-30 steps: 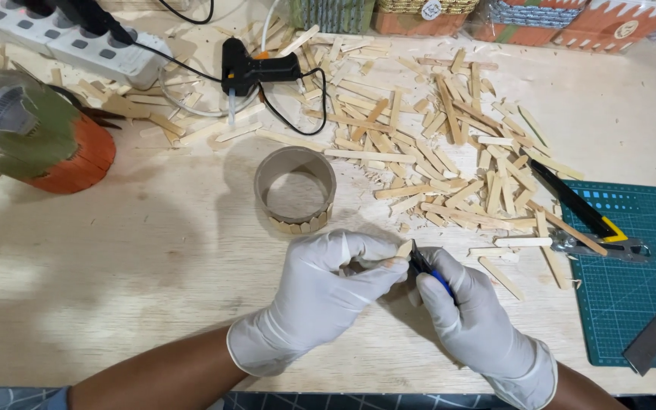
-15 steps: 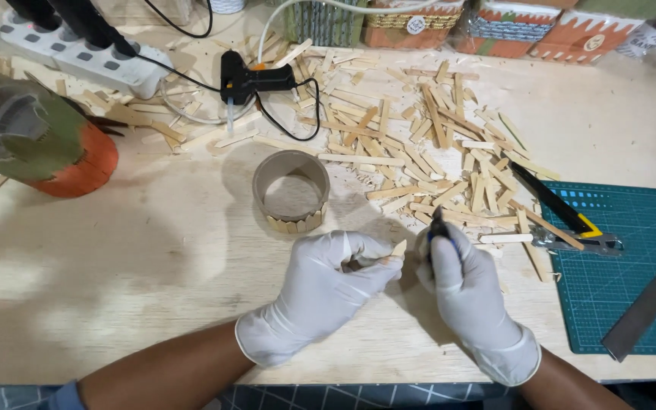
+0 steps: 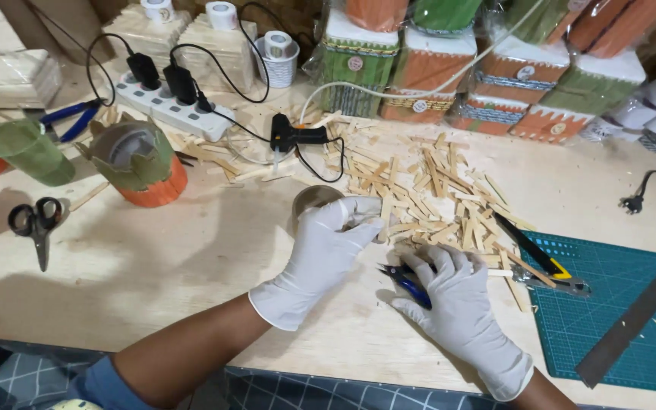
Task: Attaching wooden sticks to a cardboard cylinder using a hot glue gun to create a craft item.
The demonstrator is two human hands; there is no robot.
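Observation:
My left hand [image 3: 319, 254], in a white glove, lies over a short cardboard ring [image 3: 314, 199] in the middle of the wooden table, fingers curled at the ring's right side. A short wooden stick [image 3: 383, 222] stands at its fingertips, seemingly pinched. My right hand [image 3: 458, 307], also gloved, rests on the table to the right and grips a small blue-handled cutter [image 3: 399, 278] that points left. A heap of cut wooden sticks [image 3: 427, 190] lies just beyond both hands.
A black glue gun [image 3: 294, 138] and a white power strip [image 3: 174, 108] lie behind. To the left are scissors [image 3: 36, 225], a green cup [image 3: 29, 152] and an orange-green pot [image 3: 143, 168]. At right are a green cutting mat [image 3: 609, 292], a metal ruler [image 3: 632, 324] and a utility knife [image 3: 531, 249].
My left hand has moved up from my right hand onto the cardboard ring. My right hand has dropped to the table with the cutter. The view has tilted up toward the back of the table.

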